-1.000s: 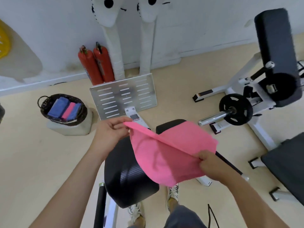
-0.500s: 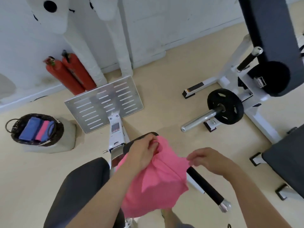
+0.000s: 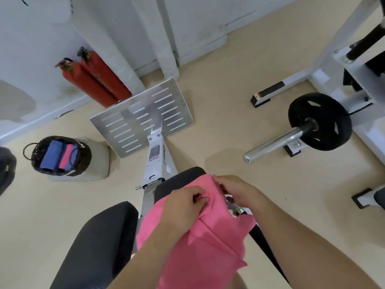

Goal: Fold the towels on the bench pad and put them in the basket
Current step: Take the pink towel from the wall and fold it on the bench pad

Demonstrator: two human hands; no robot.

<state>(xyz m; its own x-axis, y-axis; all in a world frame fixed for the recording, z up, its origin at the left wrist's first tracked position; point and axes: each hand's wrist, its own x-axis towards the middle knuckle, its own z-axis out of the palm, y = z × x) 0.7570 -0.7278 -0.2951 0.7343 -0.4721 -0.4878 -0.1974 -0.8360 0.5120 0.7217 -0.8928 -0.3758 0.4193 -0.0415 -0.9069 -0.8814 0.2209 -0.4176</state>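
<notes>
**Both hands meet at the towel's top**

Over the black bench pad (image 3: 98,247), the pink towel (image 3: 208,253) hangs bunched and creased between my forearms. A second ago it was spread wide. My left hand (image 3: 183,207) clenches a fold near its top. My right hand (image 3: 239,190), apart before, now pinches the edge just beside it.

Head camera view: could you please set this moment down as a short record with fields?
Towel: pink cloth towel, bunched, not yet folded flat
Left hand: left hand pinches the towel's top
Right hand: right hand grips its far edge
Basket: dark woven basket on a pale block, left
Basket contents: folded blue towel, folded pink towel
Bench: black padded bench pad beneath the towel
</notes>
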